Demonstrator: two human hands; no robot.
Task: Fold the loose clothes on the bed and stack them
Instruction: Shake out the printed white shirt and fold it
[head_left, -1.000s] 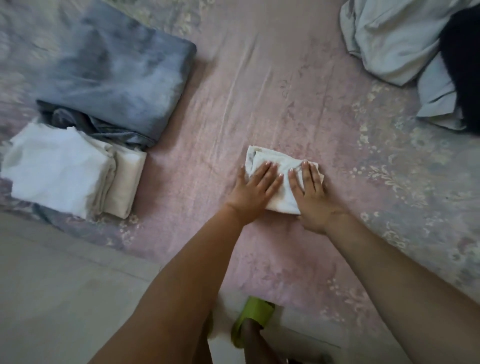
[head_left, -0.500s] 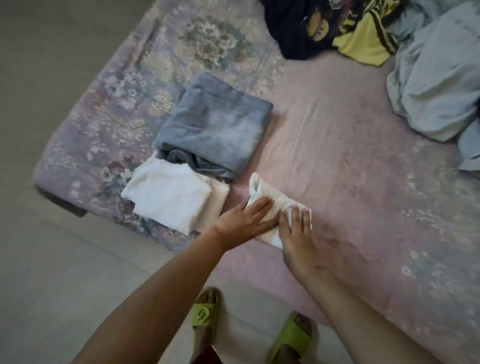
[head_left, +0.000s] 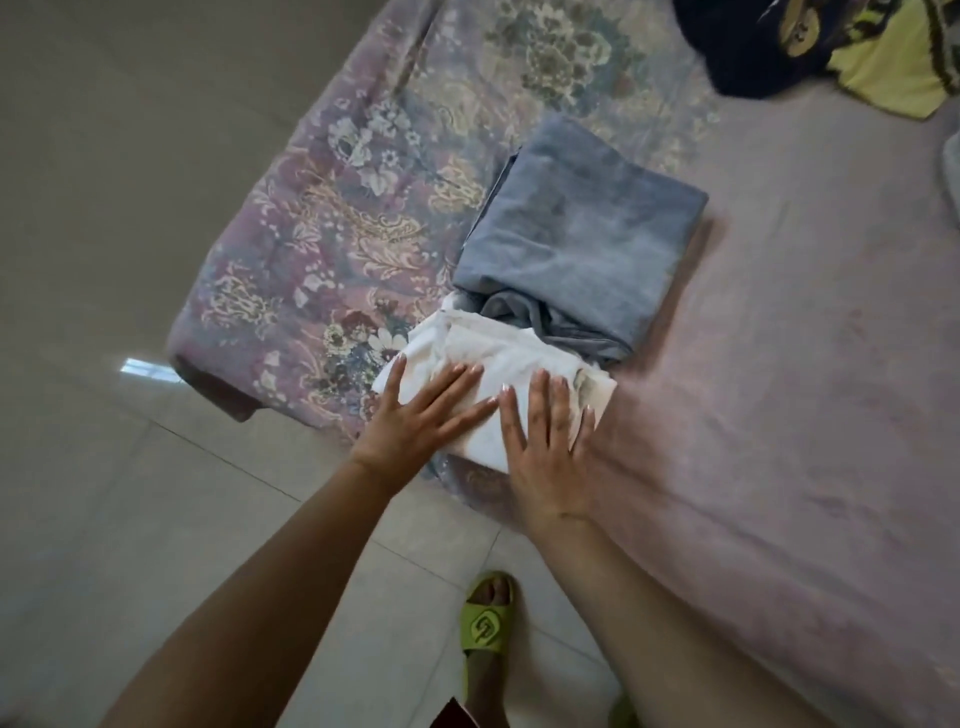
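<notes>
A stack of folded white clothes (head_left: 498, 358) lies near the bed's front corner, with a small folded white piece on top. My left hand (head_left: 421, 421) lies flat on its left part, fingers spread. My right hand (head_left: 545, 447) presses flat on its right part, palm down. Neither hand grips the cloth. Just behind the white stack lies a folded blue-grey garment (head_left: 582, 244). Loose clothes wait at the far right: a dark navy piece (head_left: 737, 47) and a yellow piece (head_left: 883, 78).
The bed (head_left: 779, 395) has a pink cover with a floral border (head_left: 332, 228) on its left side. Its corner ends close to the white stack, above a tiled floor (head_left: 130, 467). My foot in a green sandal (head_left: 485, 618) stands beside the bed's edge.
The small folded white piece went left from the open pink cover onto the white stack. Both hands moved with it and now lie flat on top. The view swung left.
</notes>
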